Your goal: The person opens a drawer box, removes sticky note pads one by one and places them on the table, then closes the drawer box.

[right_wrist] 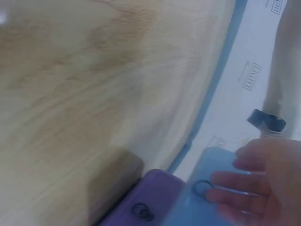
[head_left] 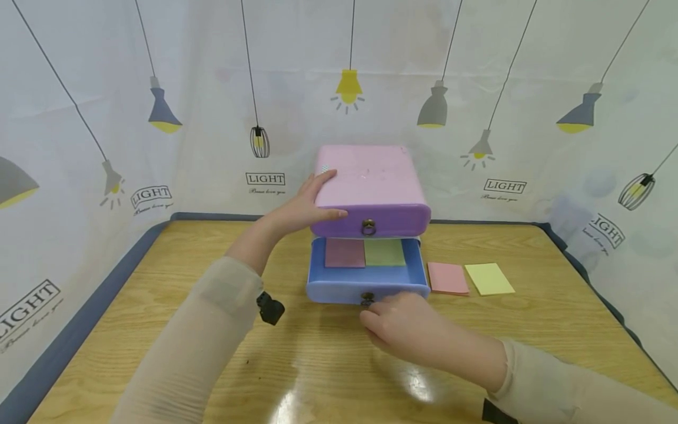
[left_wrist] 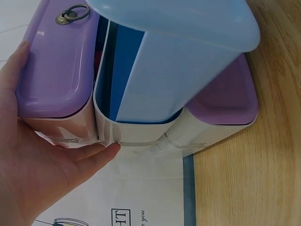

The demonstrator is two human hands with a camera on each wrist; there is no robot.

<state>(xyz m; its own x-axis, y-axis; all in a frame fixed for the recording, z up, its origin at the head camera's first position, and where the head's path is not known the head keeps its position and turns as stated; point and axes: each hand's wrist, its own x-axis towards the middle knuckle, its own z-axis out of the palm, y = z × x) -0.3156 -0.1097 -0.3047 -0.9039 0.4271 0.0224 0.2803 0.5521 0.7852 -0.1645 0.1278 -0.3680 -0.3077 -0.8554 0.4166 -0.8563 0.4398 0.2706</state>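
Note:
A stacked drawer cabinet [head_left: 368, 176] with a pink top stands at the back of the table. Its blue drawer [head_left: 339, 291] is pulled out, with a pink sticky note pad [head_left: 345, 253] and a yellow-green sticky note pad [head_left: 385, 252] inside. My left hand [head_left: 307, 206] rests on the cabinet's upper left side, its thumb against the purple top drawer [left_wrist: 59, 61] and its other fingers stretched along the side. My right hand [head_left: 405, 327] is at the blue drawer's ring handle [right_wrist: 202, 189]; its fingers [right_wrist: 240, 181] are loosely bent beside the ring, blurred in the right wrist view.
To the cabinet's right lie another pink sticky note pad [head_left: 448, 278] and a yellow sticky note pad [head_left: 489, 278]. A purple bottom drawer [left_wrist: 228, 96] sits under the blue one. Behind the wooden table [head_left: 296, 365] hangs a lamp-patterned cloth [head_left: 212, 118].

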